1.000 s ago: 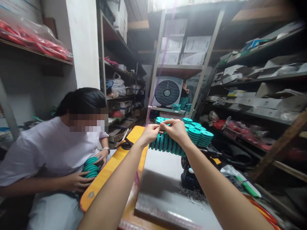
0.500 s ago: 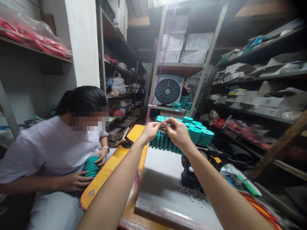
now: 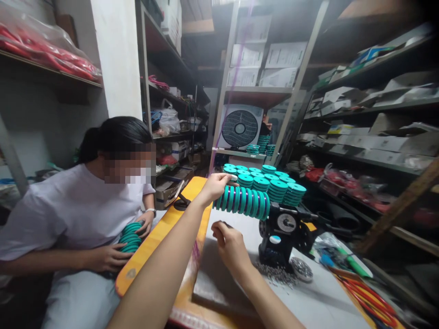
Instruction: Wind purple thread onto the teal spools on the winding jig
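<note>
A row of teal spools [image 3: 242, 202] with dark purple line between the rims sits side by side on the shaft of a black winding machine [image 3: 286, 233] with a round dial. At the left end of the row, my left hand [image 3: 217, 187] is closed in a pinch just above the spools; what its fingertips hold is too small to make out. My right hand [image 3: 233, 244] is below the row, apart from it, over the grey board [image 3: 219, 283]. Its fingers are curled together, and anything inside them is hidden.
Stacks of teal spools [image 3: 260, 183] stand behind the row. Small metal bits [image 3: 279, 275] and a round container [image 3: 302, 269] lie by the machine's base. At left sits a co-worker [image 3: 82, 219] holding teal spools. Red and orange cords [image 3: 372, 297] lie at right.
My right hand has left the top of the spool row and moved down toward me, uncovering the spools and the machine's dial. My left hand stays at the row's left end.
</note>
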{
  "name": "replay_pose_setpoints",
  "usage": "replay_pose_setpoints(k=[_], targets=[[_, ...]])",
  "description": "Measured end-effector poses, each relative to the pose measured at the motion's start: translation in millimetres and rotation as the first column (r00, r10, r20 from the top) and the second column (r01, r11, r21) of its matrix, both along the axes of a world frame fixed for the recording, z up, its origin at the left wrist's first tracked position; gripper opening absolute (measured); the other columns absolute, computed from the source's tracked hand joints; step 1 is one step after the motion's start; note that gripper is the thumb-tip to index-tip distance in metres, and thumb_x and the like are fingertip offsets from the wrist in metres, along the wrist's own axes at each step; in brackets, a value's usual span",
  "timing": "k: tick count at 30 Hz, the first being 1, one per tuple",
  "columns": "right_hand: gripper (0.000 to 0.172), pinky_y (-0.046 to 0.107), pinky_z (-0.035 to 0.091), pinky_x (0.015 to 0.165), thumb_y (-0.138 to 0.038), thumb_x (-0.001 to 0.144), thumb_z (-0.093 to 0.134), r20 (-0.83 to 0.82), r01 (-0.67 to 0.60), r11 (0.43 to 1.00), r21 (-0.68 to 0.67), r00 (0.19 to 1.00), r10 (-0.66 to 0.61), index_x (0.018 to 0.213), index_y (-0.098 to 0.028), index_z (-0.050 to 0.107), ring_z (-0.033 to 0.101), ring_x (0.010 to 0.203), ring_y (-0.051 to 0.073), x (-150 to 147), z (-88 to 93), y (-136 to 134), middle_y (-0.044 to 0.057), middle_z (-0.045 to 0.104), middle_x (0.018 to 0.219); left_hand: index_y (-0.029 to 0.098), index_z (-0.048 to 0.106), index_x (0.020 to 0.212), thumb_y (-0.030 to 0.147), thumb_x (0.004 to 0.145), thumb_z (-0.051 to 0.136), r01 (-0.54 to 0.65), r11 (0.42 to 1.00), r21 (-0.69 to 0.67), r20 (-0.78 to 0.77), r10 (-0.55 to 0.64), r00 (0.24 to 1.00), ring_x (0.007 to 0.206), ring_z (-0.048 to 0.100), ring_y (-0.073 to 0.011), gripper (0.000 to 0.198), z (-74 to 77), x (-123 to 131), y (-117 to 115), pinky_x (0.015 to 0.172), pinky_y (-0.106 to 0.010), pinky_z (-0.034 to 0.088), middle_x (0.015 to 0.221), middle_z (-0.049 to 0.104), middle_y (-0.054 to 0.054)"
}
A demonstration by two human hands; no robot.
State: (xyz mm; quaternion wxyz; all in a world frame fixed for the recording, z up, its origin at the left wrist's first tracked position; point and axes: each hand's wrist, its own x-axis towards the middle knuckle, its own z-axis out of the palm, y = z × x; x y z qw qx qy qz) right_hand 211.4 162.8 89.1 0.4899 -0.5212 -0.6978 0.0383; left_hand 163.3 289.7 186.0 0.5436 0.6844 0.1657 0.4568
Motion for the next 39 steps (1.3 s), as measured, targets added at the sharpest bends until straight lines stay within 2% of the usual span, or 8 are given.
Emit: replay_pose_setpoints(k=[6,9,14,22,26,31,35,39], targets=[[0.019,0.023,0.043,0.053,-0.021,0.088,0.050,0.147,-0.247,0.967,-0.061,0.956,0.254,0.094,-0.025,0.068,0.058,0.055,0.012,0.2,61.3,-46.0,-0.002,0.067,0.069,0.011,0.071,0.096,0.029,0.089,0.053,0.015,1.000,0.018,0.050,-0.016,0.999,0.074,0.071,-0.0196,0.026,-1.7,0.4,-0.1,0.074,-0.031,0.052,0.076,0.076,-0.009],[0.019,0.025,0.041,0.052,-0.027,0.089,0.050,0.081,-0.010,0.988,0.156,0.997,-0.003,0.090,-0.022,0.068,0.054,0.051,0.012,19.7,102.0,-39.8,0.000,0.067,0.070,0.013,0.069,0.106,0.033,0.089,0.054,0.019,0.999,0.041,0.098,-0.023,0.995,0.089,0.070,-0.0220,0.031,-1.5,-0.9,-3.4,0.078,-0.032,0.053,0.094,0.076,-0.011],[0.012,0.031,0.044,0.068,-0.023,0.078,0.060,0.156,0.183,0.971,0.153,0.966,-0.206,0.078,-0.022,0.072,0.060,0.071,0.018,58.6,128.1,18.7,0.004,0.070,0.081,0.019,0.066,0.116,0.042,0.086,0.058,0.002,0.995,0.101,0.169,-0.019,0.985,0.117,0.058,-0.0252,0.039,-3.9,-1.6,-2.3,0.088,-0.034,0.053,0.132,0.060,-0.010],[0.012,0.026,0.042,0.061,-0.029,0.074,0.064,0.096,0.103,0.993,0.058,0.990,-0.108,0.074,-0.023,0.074,0.060,0.067,0.017,66.5,119.3,65.1,0.001,0.071,0.074,0.023,0.066,0.119,0.049,0.083,0.059,-0.011,0.987,0.161,0.205,-0.022,0.978,0.129,0.047,-0.0244,0.045,-10.4,0.7,11.1,0.110,-0.037,0.035,0.138,0.055,-0.008],[0.016,0.026,0.045,0.063,-0.033,0.079,0.060,-0.031,0.037,0.993,0.111,0.999,-0.034,0.077,-0.020,0.068,0.061,0.070,0.016,65.6,117.0,60.7,0.002,0.069,0.074,0.025,0.061,0.124,0.058,0.080,0.057,0.058,0.990,0.129,0.221,-0.085,0.971,0.113,0.060,-0.0257,0.055,-8.1,1.2,6.9,0.093,-0.036,0.049,0.133,0.059,-0.008],[0.024,0.024,0.048,0.054,-0.044,0.088,0.050,-0.168,-0.075,0.982,0.174,0.980,0.105,0.080,-0.022,0.053,0.060,0.065,0.012,50.8,112.0,34.2,0.001,0.065,0.082,0.022,0.061,0.124,0.057,0.082,0.055,0.112,0.990,0.082,0.221,-0.127,0.967,0.064,0.063,-0.0125,0.055,-5.0,-0.7,1.0,0.059,-0.024,0.049,0.098,0.074,-0.007],[0.020,0.023,0.050,0.055,-0.038,0.093,0.043,-0.174,-0.090,0.980,0.179,0.977,0.122,0.084,-0.023,0.050,0.060,0.068,0.012,28.6,88.4,11.0,0.001,0.063,0.083,0.021,0.059,0.126,0.053,0.087,0.050,0.107,0.993,0.042,0.106,-0.111,0.988,0.048,0.054,-0.0092,0.052,-2.9,-4.7,-2.2,0.047,-0.020,0.040,0.073,0.072,-0.004],[0.020,0.025,0.047,0.062,-0.024,0.095,0.036,-0.064,0.000,0.985,0.174,0.998,0.012,0.085,-0.021,0.053,0.055,0.068,0.012,9.5,47.6,4.9,0.001,0.056,0.075,0.021,0.059,0.125,0.053,0.090,0.044,0.058,0.995,0.086,0.053,-0.062,0.997,0.069,0.068,-0.0170,0.050,-2.3,-5.2,-2.8,0.064,-0.025,0.048,0.077,0.074,-0.007]])
